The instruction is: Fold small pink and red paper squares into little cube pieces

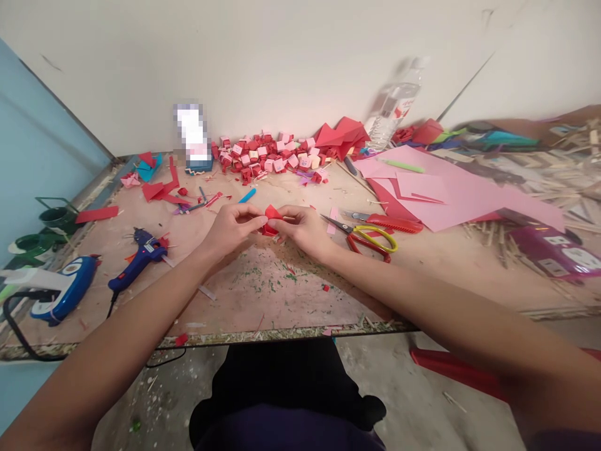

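Between my two hands, above the middle of the worktable, is a small piece of folded red paper (271, 213). My left hand (237, 227) pinches its left side with thumb and forefinger. On the right side, my right hand (300, 228) grips it the same way; the curled fingers partly hide its shape. A blue stick-like tool (247, 195) lies just behind my left hand. To the right of my right hand rest scissors (364, 238) with yellow and red handles and a red box cutter (392, 222).
Small red and pink paper cubes (267, 156) are heaped against the wall, beside a blurred-out phone (191, 134). A blue glue gun (141, 254) lies left. Pink paper sheets (451, 194), a plastic bottle (397, 103) and wooden sticks (577, 175) fill the right. Scraps litter the tabletop.
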Available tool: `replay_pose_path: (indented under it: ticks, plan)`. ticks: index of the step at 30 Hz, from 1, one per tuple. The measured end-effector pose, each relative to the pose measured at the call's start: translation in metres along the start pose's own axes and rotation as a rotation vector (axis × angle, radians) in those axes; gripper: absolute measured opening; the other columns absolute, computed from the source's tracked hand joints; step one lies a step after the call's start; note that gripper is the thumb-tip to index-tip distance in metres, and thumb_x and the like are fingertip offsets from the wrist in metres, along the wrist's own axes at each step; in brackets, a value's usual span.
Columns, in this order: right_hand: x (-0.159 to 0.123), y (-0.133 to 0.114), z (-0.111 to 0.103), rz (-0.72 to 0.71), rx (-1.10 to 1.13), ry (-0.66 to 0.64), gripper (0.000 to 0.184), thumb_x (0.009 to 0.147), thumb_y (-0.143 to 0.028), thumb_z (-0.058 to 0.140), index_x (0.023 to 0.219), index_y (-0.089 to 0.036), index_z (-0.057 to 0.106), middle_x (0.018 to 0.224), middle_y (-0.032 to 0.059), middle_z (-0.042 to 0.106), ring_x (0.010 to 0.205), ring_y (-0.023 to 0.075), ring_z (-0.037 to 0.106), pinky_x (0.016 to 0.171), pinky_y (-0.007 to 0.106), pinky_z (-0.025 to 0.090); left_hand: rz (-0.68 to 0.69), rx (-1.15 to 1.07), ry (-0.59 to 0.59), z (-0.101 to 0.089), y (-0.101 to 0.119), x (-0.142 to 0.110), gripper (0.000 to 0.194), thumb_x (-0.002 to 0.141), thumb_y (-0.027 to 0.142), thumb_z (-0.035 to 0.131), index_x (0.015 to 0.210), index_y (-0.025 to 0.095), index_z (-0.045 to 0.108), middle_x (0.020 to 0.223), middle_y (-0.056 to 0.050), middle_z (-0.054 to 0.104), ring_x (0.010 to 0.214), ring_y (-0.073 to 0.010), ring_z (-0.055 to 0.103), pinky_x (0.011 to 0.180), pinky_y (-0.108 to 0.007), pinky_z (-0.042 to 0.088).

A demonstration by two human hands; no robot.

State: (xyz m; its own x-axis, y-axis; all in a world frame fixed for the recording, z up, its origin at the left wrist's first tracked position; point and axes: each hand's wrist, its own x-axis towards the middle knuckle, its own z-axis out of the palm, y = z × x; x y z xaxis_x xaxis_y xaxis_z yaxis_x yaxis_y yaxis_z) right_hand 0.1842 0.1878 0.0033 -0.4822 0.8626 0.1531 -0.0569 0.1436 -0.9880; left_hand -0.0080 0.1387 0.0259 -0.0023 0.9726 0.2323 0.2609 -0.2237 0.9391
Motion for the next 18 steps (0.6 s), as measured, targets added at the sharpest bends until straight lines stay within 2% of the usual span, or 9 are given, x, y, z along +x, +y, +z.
replay_pose_path:
  ticks: [2,7,14,18]
  plan:
    - [0.0002,0.0005,0.0001,0.008,0.023,0.014,0.025,0.081,-0.042,0.089,0.089,-0.02,0.082,0.098,0.0073,0.082,0.077,0.0186,0.071,0.059,0.03,0.059,-0.006,-0.013,0.035,0.0,-0.0001,0.0013,0.018,0.077,0.039,0.08,0.077,0.021,0.081,0.081,-0.005,0.082,0.075,-0.0222,0.076,0.076,-0.037,0.064]
    - [-0.0001,0.0016,0.0001,0.023,0.09,0.073,0.022,0.08,-0.039,0.089,0.088,-0.022,0.079,0.087,0.0037,0.077,0.073,0.0177,0.07,0.057,0.029,0.058,-0.004,-0.024,0.096,-0.0001,-0.0024,0.003,0.014,0.075,0.037,0.081,0.075,0.022,0.08,0.081,-0.005,0.082,0.076,-0.0222,0.076,0.074,-0.036,0.064]
    - [-0.0007,0.0006,0.0005,0.02,0.084,0.123,0.029,0.076,-0.04,0.092,0.087,-0.021,0.074,0.079,0.0016,0.074,0.071,0.0176,0.07,0.059,0.029,0.058,-0.026,-0.036,0.108,-0.0004,-0.0069,0.0034,0.016,0.073,0.037,0.083,0.077,0.022,0.081,0.083,-0.005,0.082,0.075,-0.0216,0.076,0.075,-0.036,0.064]
    - [-0.0004,0.0023,0.0004,0.019,0.048,0.144,0.027,0.078,-0.042,0.089,0.085,-0.021,0.073,0.077,0.0018,0.073,0.069,0.0179,0.07,0.059,0.029,0.056,-0.019,-0.018,0.083,0.0006,-0.0074,0.002,0.014,0.075,0.033,0.084,0.078,0.02,0.081,0.086,-0.006,0.082,0.079,-0.0226,0.077,0.08,-0.038,0.065]
